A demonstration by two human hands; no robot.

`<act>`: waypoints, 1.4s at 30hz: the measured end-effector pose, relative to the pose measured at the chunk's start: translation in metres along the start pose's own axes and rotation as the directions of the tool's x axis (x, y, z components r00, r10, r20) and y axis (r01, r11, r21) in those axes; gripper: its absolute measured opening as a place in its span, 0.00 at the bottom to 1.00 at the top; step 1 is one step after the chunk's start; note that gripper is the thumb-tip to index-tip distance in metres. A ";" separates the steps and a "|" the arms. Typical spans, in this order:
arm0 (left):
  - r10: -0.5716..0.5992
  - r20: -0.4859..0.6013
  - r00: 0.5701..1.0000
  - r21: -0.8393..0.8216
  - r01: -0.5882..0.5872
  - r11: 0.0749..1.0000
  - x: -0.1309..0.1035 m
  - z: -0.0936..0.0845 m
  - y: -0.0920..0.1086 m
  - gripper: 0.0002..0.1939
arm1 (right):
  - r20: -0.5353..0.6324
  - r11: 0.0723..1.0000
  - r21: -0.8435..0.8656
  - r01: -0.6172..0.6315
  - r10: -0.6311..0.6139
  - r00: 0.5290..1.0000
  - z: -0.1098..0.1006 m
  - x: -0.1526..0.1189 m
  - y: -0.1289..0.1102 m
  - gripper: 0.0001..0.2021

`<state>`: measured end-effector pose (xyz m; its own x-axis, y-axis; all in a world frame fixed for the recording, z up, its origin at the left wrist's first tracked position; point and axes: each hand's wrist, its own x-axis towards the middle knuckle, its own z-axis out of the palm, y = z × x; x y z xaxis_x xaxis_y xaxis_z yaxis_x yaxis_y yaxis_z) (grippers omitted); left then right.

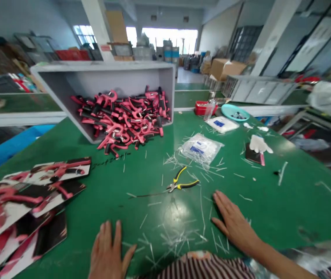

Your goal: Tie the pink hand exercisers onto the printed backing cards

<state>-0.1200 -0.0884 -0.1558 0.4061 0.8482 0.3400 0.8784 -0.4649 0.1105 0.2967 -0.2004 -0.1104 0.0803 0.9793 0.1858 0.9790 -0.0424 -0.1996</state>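
Note:
My left hand [107, 250] lies on the green tabletop [107, 193] near the front edge, fingers stretched and thumb apart, with nothing in it. My right hand [235, 221] rests flat further right, its fingers pointing forward and also holding nothing. Between and beyond them lie cutting pliers [173, 187] with yellow-and-black handles, spread apart and touched by neither hand. Thin clear plastic strips [179, 238] are scattered between the hands. Left of my left hand, pink-and-black tools on cards [51, 232] are piled in an overlapping heap.
A grey bin [104, 68] lies tipped on its side, pink-and-black clamp-like tools [130, 116] spilling out. Plastic bags [201, 149] lie mid-table. Behind stand a red container [200, 108] and a turquoise dish [235, 112]. A white glove [260, 144] lies at right.

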 end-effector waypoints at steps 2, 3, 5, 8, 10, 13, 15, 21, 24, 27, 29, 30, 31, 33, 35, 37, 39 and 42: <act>0.045 0.075 0.996 -0.008 -0.045 0.999 0.015 -0.009 0.029 0.43 | -0.002 0.997 -0.069 -0.029 0.029 1.000 0.003 -0.002 0.005 0.39; 0.078 0.102 0.992 -0.033 -0.075 0.997 0.025 -0.012 0.046 0.42 | 0.012 0.997 -0.073 -0.006 0.006 1.000 0.008 0.001 -0.004 0.40; 0.157 0.162 0.974 -0.129 -0.137 0.982 0.046 -0.013 0.081 0.42 | 0.071 0.995 -0.014 0.098 -0.097 0.993 0.015 0.013 -0.033 0.38; 0.297 0.217 0.930 -0.365 -0.205 0.908 0.070 -0.015 0.097 0.34 | 0.137 0.949 0.176 0.262 -0.288 0.948 0.010 0.030 -0.059 0.32; 0.242 0.209 0.948 -0.467 -0.121 0.876 0.077 -0.021 0.075 0.29 | 0.085 0.950 0.242 0.195 -0.221 0.972 -0.002 0.031 -0.044 0.27; -0.025 0.093 0.995 -0.422 0.063 0.905 0.075 -0.030 0.035 0.25 | -0.074 0.964 0.265 0.013 0.007 0.997 -0.021 0.019 0.004 0.21; 0.003 0.108 0.994 -0.430 0.044 0.902 0.071 -0.033 0.032 0.19 | -0.073 0.952 0.306 -0.017 0.042 0.996 -0.026 0.016 0.019 0.17; 0.155 0.222 0.963 -0.333 -0.074 0.940 0.091 -0.027 0.104 0.06 | 0.123 0.938 0.278 0.209 -0.250 0.960 -0.005 0.083 -0.057 0.12; 0.183 0.229 0.956 -0.317 -0.104 0.943 0.101 -0.020 0.114 0.06 | 0.177 0.970 0.137 0.202 -0.224 0.958 0.008 0.116 -0.080 0.08; 0.185 0.216 0.959 -0.336 -0.105 0.936 0.099 -0.020 0.108 0.06 | 0.222 0.959 0.114 0.260 -0.280 0.934 0.010 0.116 -0.078 0.07; 0.173 0.197 0.965 -0.367 -0.090 0.926 0.097 -0.026 0.106 0.07 | 0.254 0.946 0.113 0.303 -0.323 0.912 0.005 0.108 -0.071 0.07; 0.167 0.175 0.970 -0.404 -0.084 0.911 0.099 -0.030 0.105 0.07 | 0.264 0.942 0.113 0.315 -0.335 0.905 0.000 0.107 -0.066 0.08; 0.161 0.141 0.977 -0.452 -0.081 0.888 0.104 -0.035 0.103 0.08 | 0.264 0.943 0.108 0.316 -0.334 0.905 -0.006 0.108 -0.059 0.09; 0.133 0.052 0.990 -0.559 -0.082 0.825 0.121 -0.041 0.094 0.09 | 0.222 0.958 0.079 0.276 -0.286 0.932 -0.021 0.122 -0.040 0.11; 0.089 -0.004 0.996 -0.620 -0.073 0.781 0.143 -0.042 0.076 0.13 | 0.145 0.979 0.035 0.199 -0.202 0.968 -0.036 0.145 -0.014 0.12; 0.054 0.016 0.998 -0.619 -0.033 0.784 0.159 -0.036 0.054 0.17 | 0.108 0.987 0.009 0.159 -0.159 0.981 -0.047 0.163 0.017 0.14; 0.075 0.081 0.994 -0.583 -0.013 0.812 0.157 -0.028 0.032 0.21 | 0.094 0.985 0.008 0.172 -0.172 0.981 -0.051 0.157 0.044 0.18; 0.293 0.258 0.921 -0.470 -0.146 0.871 0.116 -0.023 0.017 0.36 | 0.125 0.967 0.026 0.253 -0.254 0.959 -0.040 0.095 0.063 0.26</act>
<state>-0.0636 -0.0039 -0.0927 0.6963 0.7101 0.1046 0.5873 -0.6475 0.4856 0.3733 -0.1183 -0.0669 -0.1956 0.9747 0.1084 0.9622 0.2121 -0.1710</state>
